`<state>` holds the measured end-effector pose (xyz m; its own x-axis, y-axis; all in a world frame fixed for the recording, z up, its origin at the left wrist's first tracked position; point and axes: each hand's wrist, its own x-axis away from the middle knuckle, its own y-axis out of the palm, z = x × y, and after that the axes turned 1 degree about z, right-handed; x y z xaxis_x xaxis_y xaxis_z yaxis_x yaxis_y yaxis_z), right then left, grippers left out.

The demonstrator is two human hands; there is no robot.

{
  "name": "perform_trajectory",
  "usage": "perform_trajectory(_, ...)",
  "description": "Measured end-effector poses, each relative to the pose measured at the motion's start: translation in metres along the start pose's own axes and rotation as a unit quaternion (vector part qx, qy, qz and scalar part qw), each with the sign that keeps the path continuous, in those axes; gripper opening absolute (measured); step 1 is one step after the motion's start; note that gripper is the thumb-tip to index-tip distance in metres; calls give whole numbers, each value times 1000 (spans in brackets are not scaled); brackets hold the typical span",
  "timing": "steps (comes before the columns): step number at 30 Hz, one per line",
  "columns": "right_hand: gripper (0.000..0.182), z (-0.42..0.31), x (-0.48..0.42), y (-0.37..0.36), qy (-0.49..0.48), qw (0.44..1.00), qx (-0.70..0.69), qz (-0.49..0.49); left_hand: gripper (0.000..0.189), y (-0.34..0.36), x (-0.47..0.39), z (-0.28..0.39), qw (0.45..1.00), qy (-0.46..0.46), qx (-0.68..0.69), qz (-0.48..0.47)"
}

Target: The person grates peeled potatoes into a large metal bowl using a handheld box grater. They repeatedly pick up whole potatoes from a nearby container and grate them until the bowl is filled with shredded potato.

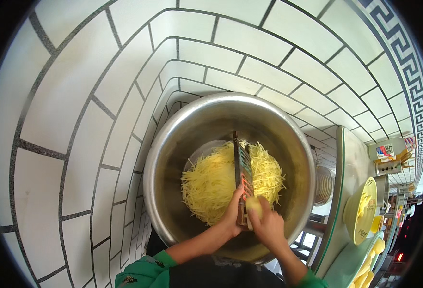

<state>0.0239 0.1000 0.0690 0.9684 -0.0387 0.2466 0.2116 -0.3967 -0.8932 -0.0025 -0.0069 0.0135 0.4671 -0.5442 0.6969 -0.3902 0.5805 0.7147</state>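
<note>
My left hand (232, 212) grips the lower end of a long handheld grater (243, 172), which stands steeply over a large round metal pot (161, 162). My right hand (269, 221) holds a peeled pale-yellow potato (253, 206) against the grater's face, near its lower end; this hand is slightly blurred. Below the grater, a big heap of pale-yellow shreds (207, 183) lies in the pot, showing on both sides of the tool. The pot's bottom shows partly beside the heap.
White tiled walls (247, 68) meet in a corner behind the pot. At right, a table (335, 201) bears a yellow bowl (352, 216) with pale pieces and a light green tray (344, 255) of peeled potatoes (366, 264). A ribbed container (323, 185) stands between pot and table.
</note>
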Motion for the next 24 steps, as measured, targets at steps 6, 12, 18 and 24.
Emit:
perform_trajectory(6,47,42,-141,28,70,997,-10,18,71,19,-1,0,998,-36,-35,27)
perform_trajectory(12,45,7,-18,-15,28,996,-53,-71,62,-5,-7,0,999,-23,29,-33)
perform_trajectory(18,45,22,-80,30,68,997,-33,17,65,-1,-4,-1,999,-32,-29,5)
perform_trajectory(24,55,39,-107,7,35,994,-85,-64,65,7,-4,3,999,-36,-17,28)
